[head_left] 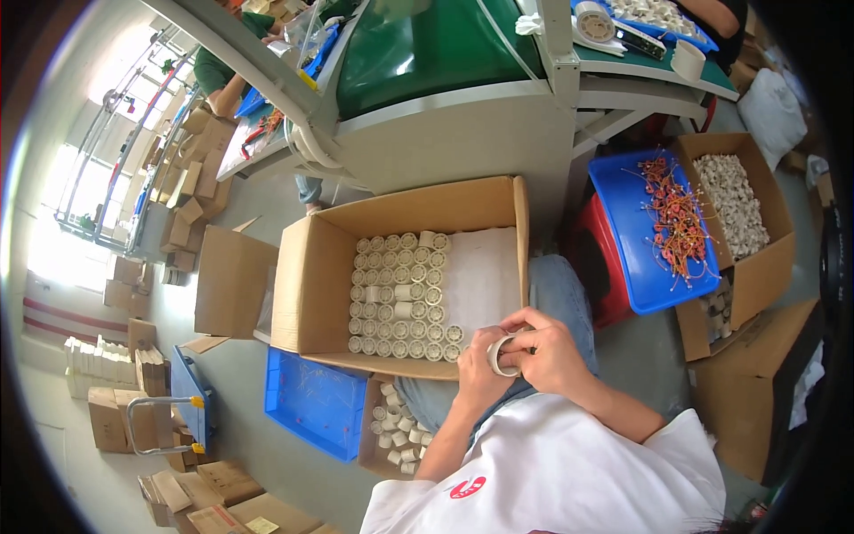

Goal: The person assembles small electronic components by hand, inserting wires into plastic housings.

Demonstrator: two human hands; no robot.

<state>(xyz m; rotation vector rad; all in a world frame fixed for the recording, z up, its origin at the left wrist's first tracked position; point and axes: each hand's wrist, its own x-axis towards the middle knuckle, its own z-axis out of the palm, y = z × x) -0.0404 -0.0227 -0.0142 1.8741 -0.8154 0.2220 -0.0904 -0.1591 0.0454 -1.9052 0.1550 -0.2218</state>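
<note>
In front of my chest, my left hand [481,372] is closed around the outside of a white plastic cylinder [495,354], a short hollow piece with its open end showing. The fingers of my right hand [550,354] pinch at the opening of that same cylinder; anything small between them is hidden. Just beyond my hands stands an open cardboard box [307,285]. Rows of similar white cylinders [402,294] fill its left and middle, mostly with slotted round ends up and a few lying sideways. A pale liner sheet [480,267] shows at the box's right.
At right, a blue tray [614,205] of red-orange wired parts [673,218] rests on a red container [594,267], beside a carton of small white parts [731,205]. A blue bin [311,400] and loose cylinders [400,432] lie left. A workbench [445,147] stands ahead.
</note>
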